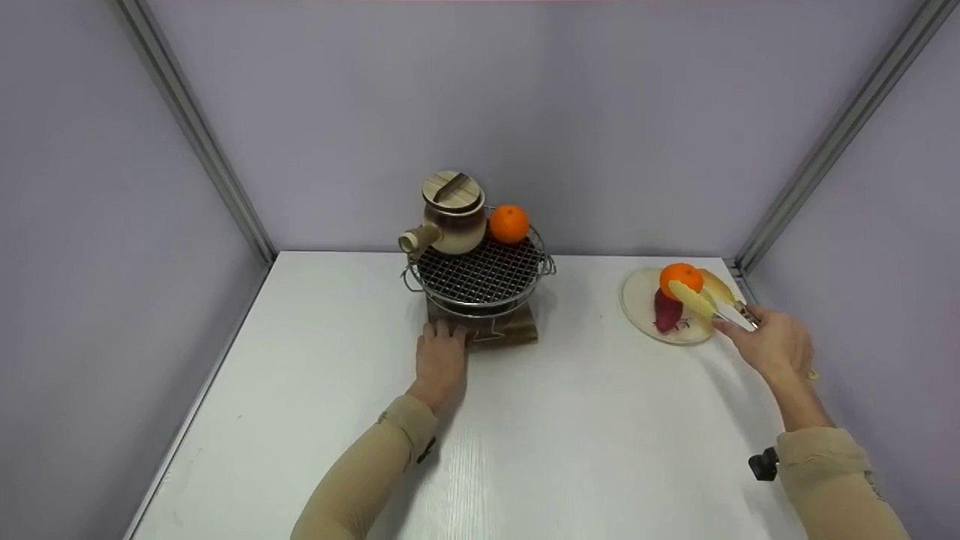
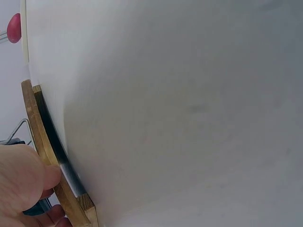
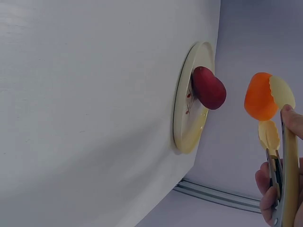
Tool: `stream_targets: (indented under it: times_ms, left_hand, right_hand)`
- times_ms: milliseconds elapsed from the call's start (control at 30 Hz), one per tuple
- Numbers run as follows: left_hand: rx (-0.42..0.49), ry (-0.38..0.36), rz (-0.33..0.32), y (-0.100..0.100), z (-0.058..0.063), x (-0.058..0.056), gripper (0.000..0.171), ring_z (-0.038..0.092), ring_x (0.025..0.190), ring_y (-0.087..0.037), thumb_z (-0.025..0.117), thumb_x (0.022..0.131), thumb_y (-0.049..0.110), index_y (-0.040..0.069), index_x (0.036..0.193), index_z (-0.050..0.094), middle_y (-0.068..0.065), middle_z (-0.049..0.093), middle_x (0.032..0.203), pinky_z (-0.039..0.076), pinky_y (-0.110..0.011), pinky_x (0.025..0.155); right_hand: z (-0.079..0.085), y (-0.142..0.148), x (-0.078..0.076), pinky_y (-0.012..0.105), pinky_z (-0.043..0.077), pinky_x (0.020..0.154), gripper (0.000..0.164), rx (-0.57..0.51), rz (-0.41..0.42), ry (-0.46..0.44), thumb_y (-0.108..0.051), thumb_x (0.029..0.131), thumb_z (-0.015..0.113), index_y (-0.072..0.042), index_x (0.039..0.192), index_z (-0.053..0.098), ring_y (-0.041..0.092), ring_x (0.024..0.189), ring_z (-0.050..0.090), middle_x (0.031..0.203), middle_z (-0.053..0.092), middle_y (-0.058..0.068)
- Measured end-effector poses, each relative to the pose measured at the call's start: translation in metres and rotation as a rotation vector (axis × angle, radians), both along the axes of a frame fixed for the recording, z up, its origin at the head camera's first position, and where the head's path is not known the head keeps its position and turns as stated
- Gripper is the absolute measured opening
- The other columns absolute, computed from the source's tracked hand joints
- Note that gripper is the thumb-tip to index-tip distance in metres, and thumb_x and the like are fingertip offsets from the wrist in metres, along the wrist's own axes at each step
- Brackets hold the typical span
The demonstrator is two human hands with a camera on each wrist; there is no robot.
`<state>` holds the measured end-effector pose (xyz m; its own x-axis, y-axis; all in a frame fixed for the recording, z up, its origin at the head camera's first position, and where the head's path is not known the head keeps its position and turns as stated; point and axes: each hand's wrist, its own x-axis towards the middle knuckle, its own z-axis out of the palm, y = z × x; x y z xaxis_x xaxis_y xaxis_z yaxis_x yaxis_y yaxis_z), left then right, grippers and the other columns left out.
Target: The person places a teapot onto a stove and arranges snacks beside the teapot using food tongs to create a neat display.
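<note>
One orange (image 1: 681, 274) at right of the head frame, caught between the pale-yellow tips of tongs (image 1: 691, 298), ahead of the right hand's (image 1: 776, 345) fingers, which are curled round the handles and don't touch the fruit. Right wrist view shows it raised off the cream plate (image 1: 635, 300); plate holds a dark-red, sweet-potato-like item (image 1: 667, 313). Left hand (image 1: 441, 356), frame centre, grips the near-left corner of the wooden base (image 1: 517, 330), thumb on its edge. Above that, round grill grate (image 1: 480, 281) carries a side-handled pot (image 1: 459, 234), wooden lid (image 1: 450, 193) on, contents hidden, plus a second orange (image 1: 509, 225) just right of it.
</note>
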<state>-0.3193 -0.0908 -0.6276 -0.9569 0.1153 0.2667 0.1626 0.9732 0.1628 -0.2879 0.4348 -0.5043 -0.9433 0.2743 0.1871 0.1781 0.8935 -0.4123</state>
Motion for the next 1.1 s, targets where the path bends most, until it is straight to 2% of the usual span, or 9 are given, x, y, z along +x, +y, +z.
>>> stream_targets:
  times_ms: [167,333,467,567,700,900,1100]
  left_hand:
    - [0.001,0.012,0.001,0.0,0.0,0.001,0.026,0.059,0.115,-0.041,0.066,0.106,0.015,0.01,0.13,0.072,-0.022,0.066,0.124,0.058,-0.051,0.093]
    - [0.009,0.01,-0.002,-0.001,0.001,0.002,0.026,0.059,0.114,-0.041,0.065,0.106,0.016,0.009,0.13,0.072,-0.022,0.066,0.124,0.058,-0.052,0.093]
    - [0.013,0.006,-0.001,-0.001,0.002,0.003,0.024,0.059,0.113,-0.04,0.066,0.107,0.018,0.009,0.129,0.073,-0.021,0.067,0.123,0.058,-0.052,0.093]
    - [-0.017,-0.026,0.002,0.0,0.003,0.002,0.029,0.059,0.116,-0.04,0.066,0.107,0.013,0.01,0.135,0.072,-0.021,0.066,0.126,0.058,-0.051,0.096]
    - [-0.064,-0.061,0.007,0.0,0.003,0.002,0.036,0.057,0.119,-0.038,0.067,0.107,0.009,0.011,0.143,0.069,-0.02,0.064,0.129,0.058,-0.049,0.098]
    - [-0.035,-0.047,0.007,0.0,0.004,0.002,0.032,0.057,0.118,-0.038,0.066,0.107,0.012,0.012,0.139,0.07,-0.02,0.065,0.127,0.058,-0.05,0.097]
    - [-0.04,-0.036,0.012,0.001,0.004,0.003,0.032,0.058,0.118,-0.038,0.064,0.106,0.01,0.013,0.137,0.071,-0.019,0.065,0.127,0.058,-0.049,0.097]
  right_hand:
    - [0.006,-0.011,0.002,0.033,0.031,0.054,0.082,0.0,0.032,0.012,-0.061,0.097,0.081,0.0,0.151,0.067,0.022,0.062,0.044,0.07,0.054,0.004]
    - [0.012,-0.02,0.004,0.032,0.029,0.053,0.08,0.008,0.066,0.04,-0.058,0.096,0.083,0.0,0.15,0.068,0.02,0.061,0.041,0.069,0.053,0.004]
    - [0.018,-0.024,0.005,0.031,0.024,0.05,0.078,0.014,0.09,0.064,-0.056,0.096,0.084,0.0,0.148,0.069,0.016,0.056,0.033,0.063,0.042,-0.001]
    - [0.021,-0.026,0.005,0.031,0.023,0.048,0.075,0.022,0.116,0.105,-0.054,0.094,0.086,0.0,0.145,0.072,0.013,0.054,0.03,0.058,0.038,-0.006]
    - [0.026,-0.031,0.005,0.031,0.023,0.048,0.071,0.028,0.143,0.157,-0.049,0.093,0.088,0.001,0.142,0.074,0.013,0.053,0.03,0.056,0.04,-0.006]
    - [0.031,-0.041,0.006,0.029,0.023,0.048,0.073,0.028,0.154,0.152,-0.05,0.093,0.088,0.002,0.143,0.073,0.014,0.053,0.031,0.058,0.04,-0.003]
    - [0.036,-0.049,0.007,0.03,0.028,0.049,0.072,0.018,0.191,0.152,-0.048,0.093,0.089,0.004,0.142,0.073,0.016,0.056,0.043,0.063,0.065,0.009]
